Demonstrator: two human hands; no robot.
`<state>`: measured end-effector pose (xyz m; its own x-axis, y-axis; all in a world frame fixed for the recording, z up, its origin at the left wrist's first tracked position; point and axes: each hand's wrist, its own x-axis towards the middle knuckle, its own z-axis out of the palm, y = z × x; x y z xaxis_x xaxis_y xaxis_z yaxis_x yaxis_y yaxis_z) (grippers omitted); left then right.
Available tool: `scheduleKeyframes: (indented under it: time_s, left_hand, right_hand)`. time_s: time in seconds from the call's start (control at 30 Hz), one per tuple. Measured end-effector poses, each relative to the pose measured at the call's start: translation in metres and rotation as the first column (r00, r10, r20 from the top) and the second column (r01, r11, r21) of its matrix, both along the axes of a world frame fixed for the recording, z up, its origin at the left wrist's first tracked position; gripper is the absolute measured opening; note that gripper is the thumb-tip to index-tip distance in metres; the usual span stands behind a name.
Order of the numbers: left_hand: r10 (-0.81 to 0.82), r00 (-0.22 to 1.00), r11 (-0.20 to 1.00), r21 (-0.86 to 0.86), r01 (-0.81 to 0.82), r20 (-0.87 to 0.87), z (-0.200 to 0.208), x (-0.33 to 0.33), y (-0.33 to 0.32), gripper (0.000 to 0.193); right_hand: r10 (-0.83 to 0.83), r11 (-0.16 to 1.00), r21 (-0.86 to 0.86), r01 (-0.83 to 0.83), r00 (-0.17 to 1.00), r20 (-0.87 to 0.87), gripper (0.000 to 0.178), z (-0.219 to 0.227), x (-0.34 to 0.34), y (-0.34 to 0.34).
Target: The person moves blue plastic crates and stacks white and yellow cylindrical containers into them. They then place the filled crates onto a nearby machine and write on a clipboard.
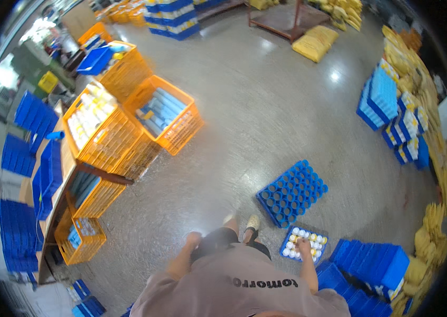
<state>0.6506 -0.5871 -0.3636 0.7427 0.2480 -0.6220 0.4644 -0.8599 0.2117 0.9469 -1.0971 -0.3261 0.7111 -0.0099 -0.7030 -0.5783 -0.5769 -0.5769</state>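
Low at my right, my right hand [303, 245] reaches down over a small blue tray [285, 251] of white and yellow round-topped containers [316, 245]. Its fingers look closed, but whatever they grip is too small to make out. My left hand [194, 239] is beside my left knee, away from the tray; its fingers are blurred. Just beyond the small tray, a larger blue tray [293, 193] with rows of round blue cups or tubes lies on the floor.
Stacked blue trays [369, 262] stand at my near right. Orange crates [178, 127] of blue and white tubes are piled at the left, beside a table [54, 211]. Light-blue trays [378, 99] and yellow sacks [424, 232] line the right side. One yellow sack [315, 43] lies far ahead.
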Motion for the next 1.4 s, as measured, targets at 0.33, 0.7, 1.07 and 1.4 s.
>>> scheduleKeyframes:
  time_s: [0.33, 0.7, 1.07, 1.4]
  left_hand:
    - [0.810, 0.478, 0.216, -0.583, -0.783, -0.341, 0.028, 0.215, 0.083, 0.027]
    - [0.715, 0.538, 0.386, -0.390, -0.836, -0.446, 0.017, 0.291, 0.128, 0.025]
    - [0.579, 0.752, 0.530, -0.557, -0.640, -0.314, 0.015, 0.476, 0.071, 0.023]
    - [0.646, 0.686, 0.491, -0.507, -0.709, -0.334, 0.043, 0.590, -0.035, 0.028]
  right_hand:
    - [0.156, 0.987, 0.028, -0.160, 0.982, 0.108, 0.019, 0.036, -0.018, 0.047]
    - [-0.306, 0.950, -0.093, 0.297, 0.946, -0.104, 0.023, 0.014, -0.060, 0.060]
    - [0.582, 0.789, -0.251, -0.560, 0.813, 0.015, 0.021, -0.015, -0.061, 0.017]
    - [0.539, 0.774, -0.410, -0.482, 0.842, 0.026, 0.022, -0.075, 0.252, -0.077]
